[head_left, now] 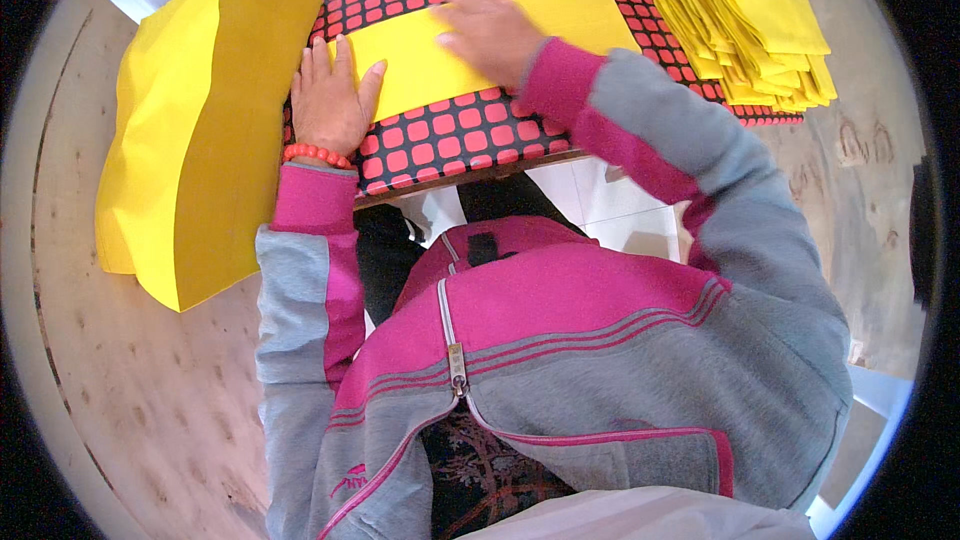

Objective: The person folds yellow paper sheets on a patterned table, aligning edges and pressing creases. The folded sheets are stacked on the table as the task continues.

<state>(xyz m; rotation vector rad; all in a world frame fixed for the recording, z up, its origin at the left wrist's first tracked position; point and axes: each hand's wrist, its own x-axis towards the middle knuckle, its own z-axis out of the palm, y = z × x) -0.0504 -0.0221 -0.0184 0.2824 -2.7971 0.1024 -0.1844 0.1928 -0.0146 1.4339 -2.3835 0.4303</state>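
A long yellow strip of folded fabric or similar sheet point(570, 20) lies flat across the table before me. My left hand point(332, 105), with a red bead bracelet at the wrist, rests palm down at the strip's left end, its fingers spread. Over the middle of the strip is my right hand point(490, 35), palm down with fingers stretched out to the left and slightly blurred. Nothing is gripped in either hand. Close beside my left hand, large yellow sheets point(225, 110) drape over the table's left side.
A pile of folded yellow pieces point(750, 20) sits at the far right corner. The table cover point(440, 145) has a red-and-black rounded-square pattern. Pale wooden boards point(150, 390) flank me on the left and right. White floor tiles point(600, 200) show below the table's near edge.
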